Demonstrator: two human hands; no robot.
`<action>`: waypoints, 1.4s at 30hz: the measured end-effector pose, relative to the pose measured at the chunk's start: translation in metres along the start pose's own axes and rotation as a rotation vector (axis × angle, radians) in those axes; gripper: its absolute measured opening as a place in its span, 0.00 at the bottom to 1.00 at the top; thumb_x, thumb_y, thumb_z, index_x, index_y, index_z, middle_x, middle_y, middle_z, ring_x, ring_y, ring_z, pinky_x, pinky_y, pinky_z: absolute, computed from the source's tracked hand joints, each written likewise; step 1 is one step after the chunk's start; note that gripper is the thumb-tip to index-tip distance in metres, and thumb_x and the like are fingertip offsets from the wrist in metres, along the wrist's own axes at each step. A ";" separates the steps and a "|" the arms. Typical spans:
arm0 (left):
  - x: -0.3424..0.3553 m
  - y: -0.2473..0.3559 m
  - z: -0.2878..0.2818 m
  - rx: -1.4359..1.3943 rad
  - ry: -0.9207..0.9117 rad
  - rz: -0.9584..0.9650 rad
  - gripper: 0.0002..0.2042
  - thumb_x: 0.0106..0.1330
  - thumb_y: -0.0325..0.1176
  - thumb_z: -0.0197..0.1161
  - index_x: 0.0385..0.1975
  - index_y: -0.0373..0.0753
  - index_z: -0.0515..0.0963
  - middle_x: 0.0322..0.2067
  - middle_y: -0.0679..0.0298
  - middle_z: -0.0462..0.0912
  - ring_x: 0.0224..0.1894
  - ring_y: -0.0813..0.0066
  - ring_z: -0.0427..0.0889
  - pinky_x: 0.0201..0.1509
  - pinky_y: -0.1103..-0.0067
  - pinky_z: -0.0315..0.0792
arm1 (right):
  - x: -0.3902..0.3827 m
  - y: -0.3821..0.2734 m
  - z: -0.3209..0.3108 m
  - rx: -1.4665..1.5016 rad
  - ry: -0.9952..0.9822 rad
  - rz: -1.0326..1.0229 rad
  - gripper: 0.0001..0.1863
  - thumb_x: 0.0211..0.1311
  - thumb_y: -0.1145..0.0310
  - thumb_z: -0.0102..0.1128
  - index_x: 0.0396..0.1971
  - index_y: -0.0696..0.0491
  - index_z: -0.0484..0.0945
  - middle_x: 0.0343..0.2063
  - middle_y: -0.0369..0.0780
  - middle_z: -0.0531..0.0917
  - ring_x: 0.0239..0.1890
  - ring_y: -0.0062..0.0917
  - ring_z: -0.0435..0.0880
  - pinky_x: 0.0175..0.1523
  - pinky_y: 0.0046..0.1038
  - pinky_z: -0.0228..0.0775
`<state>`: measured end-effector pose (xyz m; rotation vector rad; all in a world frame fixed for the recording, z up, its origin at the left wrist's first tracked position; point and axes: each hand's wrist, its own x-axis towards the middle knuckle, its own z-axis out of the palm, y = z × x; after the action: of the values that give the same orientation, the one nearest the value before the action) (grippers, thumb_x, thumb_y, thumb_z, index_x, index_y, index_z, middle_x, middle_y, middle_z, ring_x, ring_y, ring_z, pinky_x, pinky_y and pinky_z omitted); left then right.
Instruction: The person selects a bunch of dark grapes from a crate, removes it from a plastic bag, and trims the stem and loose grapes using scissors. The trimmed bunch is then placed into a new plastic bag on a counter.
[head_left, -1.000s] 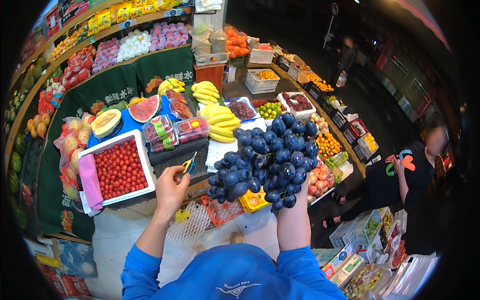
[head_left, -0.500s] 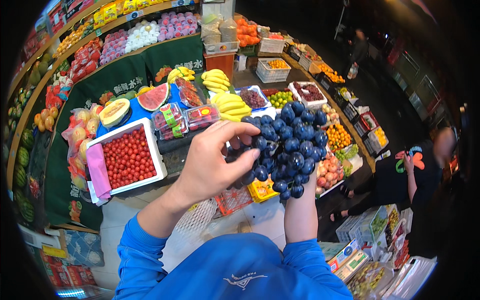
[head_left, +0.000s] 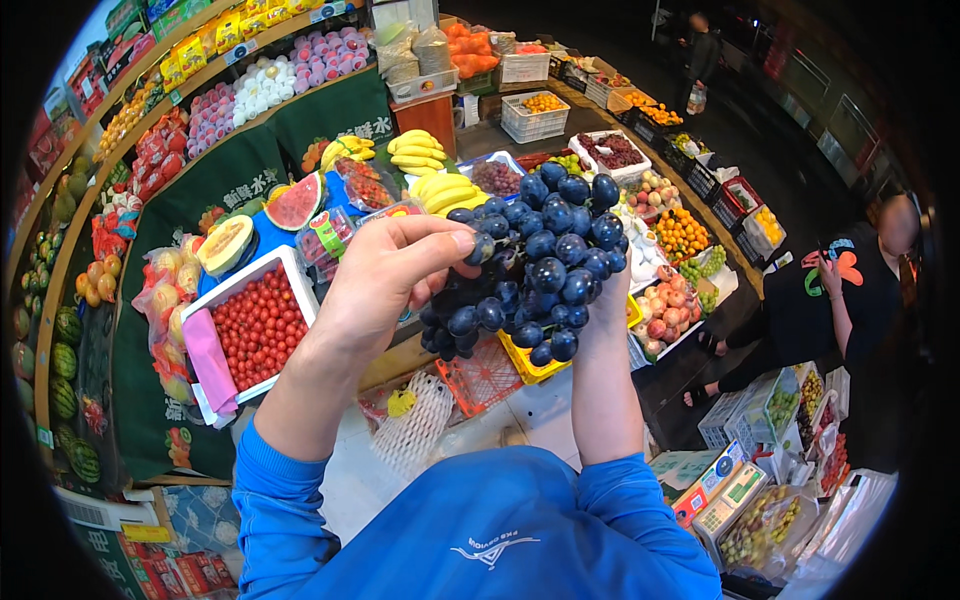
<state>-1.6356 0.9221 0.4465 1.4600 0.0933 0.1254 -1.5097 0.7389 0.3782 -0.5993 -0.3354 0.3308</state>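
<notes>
A big bunch of dark blue-black grapes [head_left: 548, 272] is held up in front of me. My left hand [head_left: 385, 270] is at its left side, with thumb and forefinger closed on a single grape [head_left: 481, 248] at the edge of the bunch. Behind and below the bunch, my right hand [head_left: 606, 305] holds it up; its fingers are mostly hidden by the grapes. Beneath my hands, a white foam net [head_left: 415, 425] lies beside a red plastic crate [head_left: 484, 376] and a yellow crate [head_left: 538, 371].
A white foam box of cherry tomatoes [head_left: 292, 262] stands at left, near a cut melon [head_left: 226, 246], watermelon [head_left: 295, 203] and bananas [head_left: 446, 194]. Oranges [head_left: 682, 236] and pomegranates [head_left: 668, 308] lie at right. A person in black [head_left: 815, 300] stands beyond them; a scale [head_left: 730, 498] sits lower right.
The bunch has shifted slightly left and tilted, showing more grapes low on its left. My left hand has moved left and down, its fingertips now pinching a grape. The view has turned a little.
</notes>
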 end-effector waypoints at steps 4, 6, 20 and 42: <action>-0.005 -0.001 0.006 0.165 0.058 0.093 0.11 0.68 0.33 0.67 0.43 0.33 0.83 0.31 0.68 0.85 0.28 0.90 0.76 0.31 0.90 0.68 | 0.000 -0.001 -0.005 -0.044 -0.096 -0.088 0.23 0.75 0.62 0.43 0.52 0.67 0.77 0.44 0.50 0.87 0.41 0.32 0.90 0.48 0.34 0.86; -0.007 -0.006 0.013 0.175 0.041 0.124 0.14 0.68 0.35 0.67 0.45 0.29 0.82 0.37 0.66 0.85 0.36 0.86 0.79 0.41 0.86 0.73 | 0.000 -0.001 -0.006 -0.097 -0.084 -0.141 0.23 0.73 0.62 0.46 0.50 0.67 0.79 0.43 0.50 0.87 0.41 0.31 0.90 0.49 0.33 0.86; -0.018 -0.004 0.018 0.262 -0.027 0.075 0.10 0.66 0.29 0.64 0.39 0.28 0.84 0.33 0.65 0.85 0.37 0.84 0.81 0.42 0.82 0.77 | -0.010 0.000 -0.007 -0.147 -0.064 -0.218 0.23 0.71 0.61 0.51 0.48 0.70 0.79 0.43 0.51 0.87 0.41 0.34 0.90 0.51 0.36 0.85; 0.047 -0.388 -0.159 1.005 0.854 -0.102 0.12 0.63 0.36 0.66 0.41 0.35 0.83 0.34 0.54 0.85 0.38 0.53 0.85 0.44 0.62 0.79 | -0.001 0.037 -0.074 -0.103 -0.263 -0.020 0.18 0.69 0.51 0.52 0.42 0.52 0.75 0.45 0.45 0.80 0.49 0.41 0.83 0.58 0.52 0.76</action>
<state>-1.6007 1.0446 0.0438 2.2943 1.0457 0.6890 -1.4884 0.7311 0.2981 -0.6539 -0.6142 0.3755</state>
